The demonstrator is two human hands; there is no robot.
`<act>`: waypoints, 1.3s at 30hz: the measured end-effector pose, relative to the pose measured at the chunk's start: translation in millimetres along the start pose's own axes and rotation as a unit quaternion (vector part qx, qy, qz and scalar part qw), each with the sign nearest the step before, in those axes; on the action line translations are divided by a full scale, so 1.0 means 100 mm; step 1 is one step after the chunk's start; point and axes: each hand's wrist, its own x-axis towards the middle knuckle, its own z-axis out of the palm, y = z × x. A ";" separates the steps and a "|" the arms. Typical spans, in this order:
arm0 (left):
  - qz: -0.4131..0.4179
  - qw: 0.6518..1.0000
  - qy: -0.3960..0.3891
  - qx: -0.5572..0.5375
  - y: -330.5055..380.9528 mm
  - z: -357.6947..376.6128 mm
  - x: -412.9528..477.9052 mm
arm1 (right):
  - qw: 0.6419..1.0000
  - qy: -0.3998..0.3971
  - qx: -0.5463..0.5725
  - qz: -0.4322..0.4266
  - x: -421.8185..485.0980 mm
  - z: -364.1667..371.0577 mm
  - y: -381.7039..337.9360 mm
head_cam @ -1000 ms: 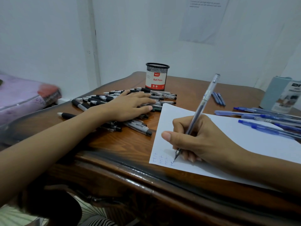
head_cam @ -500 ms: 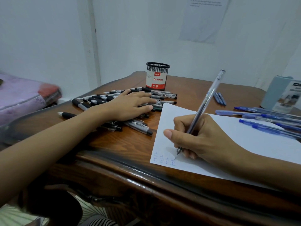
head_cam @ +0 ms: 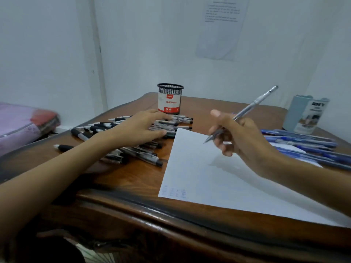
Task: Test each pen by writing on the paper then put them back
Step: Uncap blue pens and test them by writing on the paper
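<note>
Right hand [head_cam: 237, 133] is held above the paper [head_cam: 199, 177], grip closed on a clear pen [head_cam: 254, 105]. Left hand [head_cam: 140, 128] is spread flat, grip slack, over black pens [head_cam: 136, 155].

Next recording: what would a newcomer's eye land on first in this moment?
The right hand, centre right, holds a clear pen tilted above the white paper, tip off the sheet. The left hand is spread over a heap of black pens at left, and blue pens lie at far right.
</note>
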 end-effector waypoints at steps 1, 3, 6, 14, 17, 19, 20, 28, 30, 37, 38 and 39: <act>0.015 0.999 0.025 0.013 0.06 -0.01 0.03 | 0.999 0.030 0.017 0.013 0.07 -0.12 0.00; 0.066 0.995 0.063 0.042 0.24 -0.04 0.10 | 0.996 0.085 0.018 0.027 0.19 -0.35 0.02; 0.154 0.988 0.024 -0.007 0.50 0.00 0.30 | 0.988 0.148 -0.021 0.034 0.29 -0.60 0.13; 0.206 0.973 -0.102 -0.014 0.72 0.53 0.75 | 0.981 0.150 -0.119 0.014 0.35 -0.88 0.42; 0.196 0.978 -0.035 -0.057 0.70 0.58 0.77 | 0.987 0.114 -0.113 -0.007 0.33 -0.92 0.40; 0.155 0.978 -0.019 -0.135 0.69 0.57 0.76 | 0.992 0.092 -0.086 -0.025 0.30 -0.91 0.36; 0.137 0.977 -0.017 -0.163 0.68 0.56 0.76 | 0.993 0.085 -0.080 -0.036 0.29 -0.90 0.33; 0.074 0.954 -0.038 -0.287 0.71 0.51 0.75 | 0.993 0.084 -0.060 -0.063 0.26 -0.87 0.29; 0.076 0.949 -0.040 -0.303 0.71 0.51 0.75 | 0.993 0.089 -0.048 -0.061 0.26 -0.86 0.28; 0.073 0.937 -0.074 -0.335 0.75 0.49 0.70 | 0.993 0.088 -0.038 -0.063 0.24 -0.84 0.25; 0.073 0.936 -0.076 -0.336 0.76 0.48 0.70 | 0.994 0.080 -0.041 -0.063 0.23 -0.83 0.25; 0.073 0.936 -0.076 -0.336 0.77 0.48 0.70 | 0.994 0.073 -0.046 -0.064 0.23 -0.82 0.26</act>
